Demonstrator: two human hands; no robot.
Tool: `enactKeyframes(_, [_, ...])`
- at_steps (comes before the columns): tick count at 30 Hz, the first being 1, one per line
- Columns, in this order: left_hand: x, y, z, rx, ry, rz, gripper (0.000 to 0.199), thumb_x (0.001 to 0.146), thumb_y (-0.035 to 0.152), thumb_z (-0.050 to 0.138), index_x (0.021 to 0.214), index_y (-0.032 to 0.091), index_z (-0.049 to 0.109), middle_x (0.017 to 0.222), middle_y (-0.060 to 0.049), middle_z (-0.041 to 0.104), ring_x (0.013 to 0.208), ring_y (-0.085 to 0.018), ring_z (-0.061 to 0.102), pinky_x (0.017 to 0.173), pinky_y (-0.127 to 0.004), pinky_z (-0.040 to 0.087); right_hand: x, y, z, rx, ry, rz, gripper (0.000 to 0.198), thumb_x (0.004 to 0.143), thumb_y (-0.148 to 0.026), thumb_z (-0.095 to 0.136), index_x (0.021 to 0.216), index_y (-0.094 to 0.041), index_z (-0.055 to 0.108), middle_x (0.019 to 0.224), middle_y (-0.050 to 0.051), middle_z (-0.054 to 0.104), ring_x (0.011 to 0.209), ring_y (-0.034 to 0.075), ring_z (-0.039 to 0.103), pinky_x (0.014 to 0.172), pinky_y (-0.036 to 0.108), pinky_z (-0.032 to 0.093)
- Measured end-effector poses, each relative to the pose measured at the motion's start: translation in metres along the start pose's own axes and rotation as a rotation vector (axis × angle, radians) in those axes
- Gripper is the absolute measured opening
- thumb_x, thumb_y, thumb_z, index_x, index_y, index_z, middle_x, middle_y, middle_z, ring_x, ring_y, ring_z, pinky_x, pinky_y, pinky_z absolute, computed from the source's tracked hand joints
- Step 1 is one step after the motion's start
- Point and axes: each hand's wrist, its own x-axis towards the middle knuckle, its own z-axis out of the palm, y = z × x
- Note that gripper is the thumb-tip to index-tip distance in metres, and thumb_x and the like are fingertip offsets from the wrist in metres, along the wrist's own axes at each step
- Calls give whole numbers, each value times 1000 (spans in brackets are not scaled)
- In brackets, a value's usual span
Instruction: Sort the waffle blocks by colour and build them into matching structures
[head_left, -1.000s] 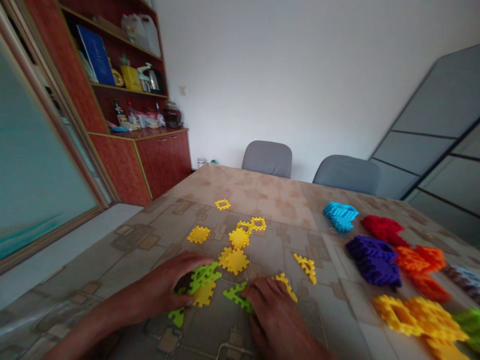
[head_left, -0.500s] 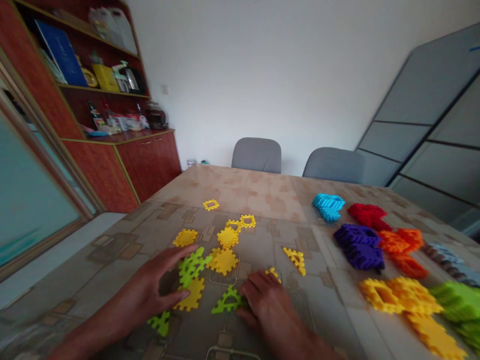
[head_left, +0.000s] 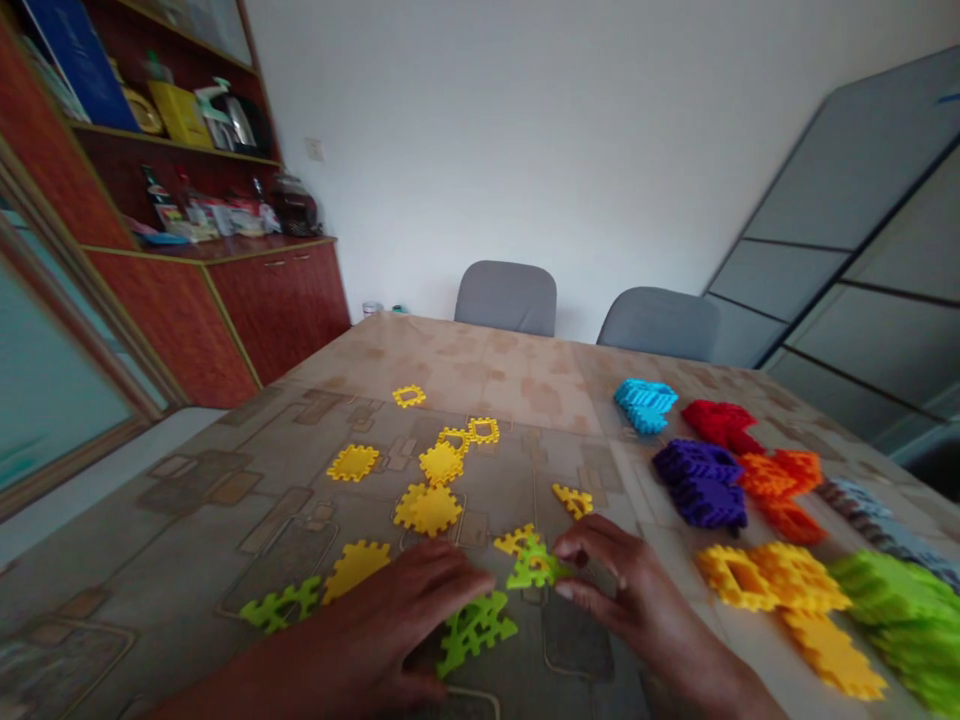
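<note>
My left hand (head_left: 409, 615), in the lower middle, curls around a small stack of toothed green triangle tiles (head_left: 480, 628). Its fingertips are partly hidden. On the right, my right hand (head_left: 634, 580) pinches one corner of a single green triangle tile (head_left: 531, 567) between thumb and fingers. That tile partly covers a yellow triangle tile (head_left: 517, 540) lying on the table. Another green triangle tile (head_left: 281, 606) lies left of my left hand. A yellow square tile (head_left: 358, 566) is partly behind the left wrist and hand.
Flat yellow tiles (head_left: 427, 509) lie further up the table (head_left: 525, 370), with a yellow triangle tile (head_left: 574, 499) near my right hand. Sorted stacks stand on the right: blue (head_left: 645, 403), purple (head_left: 701, 482), red (head_left: 720, 424), orange (head_left: 780, 480), yellow (head_left: 776, 577) and green (head_left: 896, 600).
My left hand has carried the green triangle tiles rightward and toward me, off the yellow square. My right hand has shifted right and up, lifting or sliding one green triangle over the yellow triangle.
</note>
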Motion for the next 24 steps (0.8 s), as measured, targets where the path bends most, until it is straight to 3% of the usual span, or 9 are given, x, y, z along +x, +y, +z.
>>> enactKeyframes(5, [-23, -25, -7, 15, 36, -28, 80, 80, 30, 83, 147, 43, 42, 149, 1, 51, 137, -28, 47, 115, -43, 40, 5, -12, 17, -41, -49, -41, 10, 93, -24, 67, 101, -21, 61, 98, 4, 66, 92, 19, 62, 79, 29, 47])
enactKeyframes(9, [-31, -44, -30, 146, 278, -57, 50, 97, 34, 62, 144, 41, 48, 144, 1, 56, 132, -25, 53, 113, -41, 42, 12, -24, 34, -125, -96, -118, 15, 91, -22, 70, 103, -20, 61, 101, 3, 68, 95, 21, 61, 82, 31, 47])
enactKeyframes(12, [-36, -59, -46, 244, 403, -84, 42, 100, 40, 56, 142, 37, 51, 141, -1, 59, 130, -26, 54, 113, -42, 42, 19, -32, 45, -230, -167, -157, 13, 90, -23, 71, 100, -20, 63, 99, 3, 68, 94, 21, 61, 84, 33, 46])
enactKeyframes(16, [-48, -85, -52, 237, 309, -172, 50, 96, 36, 61, 144, 40, 48, 144, 0, 56, 131, -27, 54, 112, -42, 43, 23, -38, 48, -275, -233, -126, 5, 93, -21, 67, 96, -19, 64, 101, 3, 69, 96, 20, 61, 88, 33, 46])
enactKeyframes(18, [-55, -95, -48, 211, 244, -208, 58, 91, 30, 67, 144, 41, 47, 145, 1, 55, 131, -28, 54, 111, -42, 43, 23, -38, 46, -258, -237, -108, 10, 91, -20, 69, 101, -21, 65, 104, 2, 68, 99, 21, 61, 91, 33, 46])
enactKeyframes(21, [-62, -100, -41, 164, 162, -239, 77, 78, 22, 76, 145, 43, 45, 148, 2, 53, 134, -29, 51, 115, -43, 39, 22, -38, 46, -226, -250, -106, 25, 90, -20, 70, 114, -23, 63, 110, 2, 68, 104, 21, 60, 95, 35, 46])
enactKeyframes(24, [-66, -98, -37, 111, 103, -257, 86, 73, 15, 77, 146, 44, 43, 149, 3, 51, 135, -30, 49, 115, -42, 39, 22, -37, 49, -238, -276, -111, 23, 93, -20, 66, 115, -22, 64, 109, 4, 69, 105, 22, 61, 96, 36, 47])
